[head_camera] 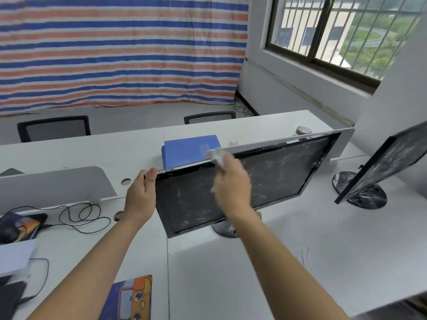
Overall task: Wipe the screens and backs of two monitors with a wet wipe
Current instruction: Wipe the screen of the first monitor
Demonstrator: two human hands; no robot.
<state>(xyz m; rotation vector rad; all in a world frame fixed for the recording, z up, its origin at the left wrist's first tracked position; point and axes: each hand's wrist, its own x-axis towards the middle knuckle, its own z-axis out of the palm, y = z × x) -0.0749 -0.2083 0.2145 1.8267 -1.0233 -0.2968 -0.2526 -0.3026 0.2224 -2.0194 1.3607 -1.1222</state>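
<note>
A black monitor (272, 179) with a dusty, smeared screen stands tilted on the white desk (300, 250) in front of me. My left hand (141, 195) grips its upper left corner, thumb on the front bezel. My right hand (231, 183) holds a white wet wipe (218, 157) bunched in its fingers at the monitor's top edge, left of centre. A second black monitor (390, 162), also streaked, stands on a round base at the far right, turned partly away.
A blue folder stack (189, 150) lies behind the monitor on the far desk. A black cable (83, 215) coils at left beside a dark pouch (18, 225). A cartoon mouse pad (129, 299) lies near me. Two black chairs (54, 128) stand beyond the desks.
</note>
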